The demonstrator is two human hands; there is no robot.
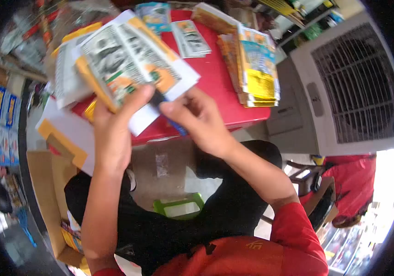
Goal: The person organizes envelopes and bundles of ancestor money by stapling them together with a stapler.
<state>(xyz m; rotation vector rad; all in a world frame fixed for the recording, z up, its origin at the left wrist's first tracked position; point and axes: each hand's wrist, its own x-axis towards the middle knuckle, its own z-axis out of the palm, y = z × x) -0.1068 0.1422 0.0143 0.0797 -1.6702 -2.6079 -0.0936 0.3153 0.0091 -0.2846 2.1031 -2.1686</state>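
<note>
My left hand [112, 129] is closed on a stack of printed sheets [128, 55], its thumb pressed on the lower edge. Large banknote pictures and orange borders cover the top sheet, which is tilted above the red table. Fingers of my right hand [201, 119] wrap around a slim black and blue tool [177, 126] whose dark end meets the sheets' lower edge. Blur hides what kind of tool it is. Behind my left hand, more white and orange sheets [66, 83] lie at the table's left side.
On the red table [201, 83] are a pile of yellow and blue packets [256, 64], small banknote prints [191, 39] and a blue packet [154, 17]. An air cooler [353, 78] stands at right. A cardboard box [45, 202] is at lower left, a green stool [178, 206] below.
</note>
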